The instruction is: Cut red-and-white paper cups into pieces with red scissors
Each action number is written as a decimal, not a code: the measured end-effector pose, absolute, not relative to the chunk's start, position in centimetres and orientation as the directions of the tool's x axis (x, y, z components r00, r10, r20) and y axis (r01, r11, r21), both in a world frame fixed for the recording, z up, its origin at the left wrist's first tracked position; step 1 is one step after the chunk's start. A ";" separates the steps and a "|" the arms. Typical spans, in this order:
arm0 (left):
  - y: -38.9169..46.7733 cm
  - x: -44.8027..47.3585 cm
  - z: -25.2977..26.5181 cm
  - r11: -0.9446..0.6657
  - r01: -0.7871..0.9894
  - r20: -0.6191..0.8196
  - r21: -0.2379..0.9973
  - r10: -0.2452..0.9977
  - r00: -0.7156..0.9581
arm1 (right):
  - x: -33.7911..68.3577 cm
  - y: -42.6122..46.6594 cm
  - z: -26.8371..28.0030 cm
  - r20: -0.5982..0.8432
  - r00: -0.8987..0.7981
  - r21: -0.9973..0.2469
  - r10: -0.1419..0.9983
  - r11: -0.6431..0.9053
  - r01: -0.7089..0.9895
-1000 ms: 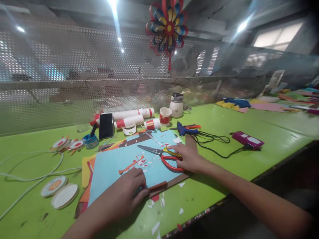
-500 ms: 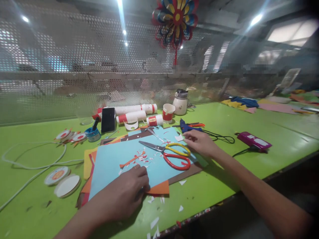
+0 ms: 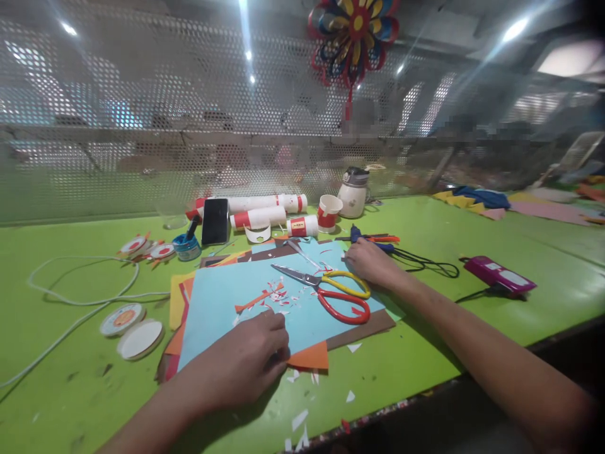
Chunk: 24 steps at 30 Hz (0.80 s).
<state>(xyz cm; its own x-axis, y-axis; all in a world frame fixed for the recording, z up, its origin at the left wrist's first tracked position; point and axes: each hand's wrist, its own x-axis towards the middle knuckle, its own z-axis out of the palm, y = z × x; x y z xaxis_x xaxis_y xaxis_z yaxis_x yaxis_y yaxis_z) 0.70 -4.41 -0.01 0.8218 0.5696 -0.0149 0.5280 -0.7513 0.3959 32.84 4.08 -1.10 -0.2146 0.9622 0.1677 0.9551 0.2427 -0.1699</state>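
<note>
My left hand (image 3: 253, 353) rests at the front edge of a light blue sheet of paper (image 3: 212, 302), its fingers curled and their tips hidden. My right hand (image 3: 371, 261) lies at the sheet's far right corner with fingers bent together. What either hand holds, if anything, does not show. Between them lie scissors (image 3: 326, 284) with one yellow and one red handle, blades slightly apart and pointing left. Small red and white paper scraps (image 3: 278, 295) and an orange strip (image 3: 258, 297) are scattered on the blue sheet.
Behind the paper stand a red-and-white cup (image 3: 329, 213), a jug (image 3: 353, 194), white rolls (image 3: 259, 217), a phone (image 3: 215, 222) and a blue jar (image 3: 186, 247). A glue gun (image 3: 357, 233) lies beyond my right hand. Round discs (image 3: 140, 340) and a cable (image 3: 80, 321) lie left; a purple box (image 3: 498, 276) right.
The view has shifted, so everything sits a little further right. My right hand's fingers have drawn closer together, and the white scrap beside them is out of sight. My left hand stays at the sheet's edge.
</note>
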 end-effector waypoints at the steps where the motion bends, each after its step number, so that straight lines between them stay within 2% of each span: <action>1: -4.4 0.7 0.0 -0.749 0.530 -0.016 0.398 0.572 0.820 | 32.8 4.0 -1.0 0.184 -0.191 -0.224 0.964 0.230 0.947; 6: -4.4 1.0 0.3 -0.726 0.552 -0.042 0.411 0.590 0.807 | 32.3 3.6 -0.4 0.206 -0.069 -0.557 0.976 0.175 0.812; 11: -4.5 1.0 0.3 -0.707 0.567 -0.077 0.422 0.596 0.800 | 31.7 2.7 -0.1 0.147 -0.080 -0.809 0.986 0.167 0.563; 17: -4.3 1.0 0.2 -0.700 0.567 -0.079 0.435 0.597 0.798 | 31.2 1.7 0.4 0.094 -0.136 -0.927 0.986 0.136 0.349; 24: -4.3 0.9 0.4 -0.720 0.545 -0.054 0.430 0.581 0.812 | 29.9 1.5 -0.3 0.069 -0.168 -0.946 0.983 0.118 0.301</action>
<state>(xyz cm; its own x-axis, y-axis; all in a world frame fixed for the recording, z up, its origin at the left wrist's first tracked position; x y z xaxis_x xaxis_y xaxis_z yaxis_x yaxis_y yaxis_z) 0.93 -4.30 0.38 0.8118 0.5813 -0.0545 0.5446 -0.7202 0.4298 29.88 1.47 -0.29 -0.1676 0.9834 0.0688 0.3015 0.1176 -0.9462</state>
